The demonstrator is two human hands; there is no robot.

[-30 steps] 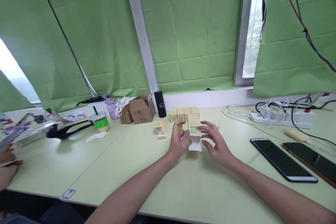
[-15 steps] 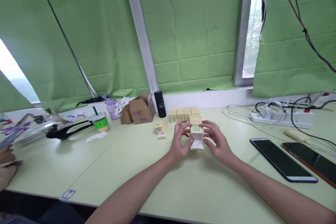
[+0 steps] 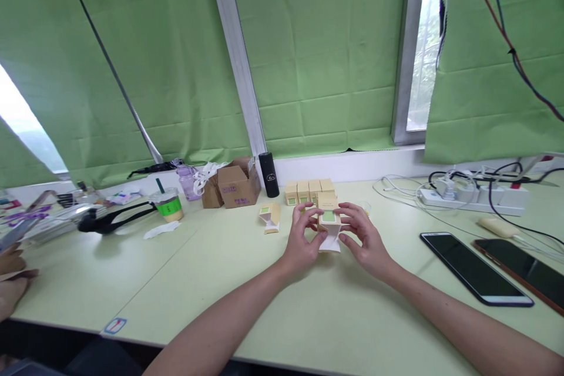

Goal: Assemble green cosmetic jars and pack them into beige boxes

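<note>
A small cardboard box point(image 3: 329, 219), tan with a green window and a white inner flap hanging toward me, is held between both hands. My left hand point(image 3: 304, 239) grips its left side with thumb and fingers. On the opposite side, my right hand point(image 3: 363, 239) has curled fingers and thumb at the box. Behind it several similar small boxes point(image 3: 303, 192) stand in a row by the wall. To the left lies another such box point(image 3: 269, 217) with its flap open.
A black cylinder point(image 3: 268, 175), a brown carton point(image 3: 239, 185) and a drink cup point(image 3: 169, 205) stand to the left. On the right lie two phones point(image 3: 473, 270) and a power strip point(image 3: 476, 197) with cables. A co-worker's hand point(image 3: 15, 276) shows at the far left.
The box has tipped so its green window faces more upward. My left hand has moved from a pinch near its side to gripping it, and my right fingers have closed in on it.
</note>
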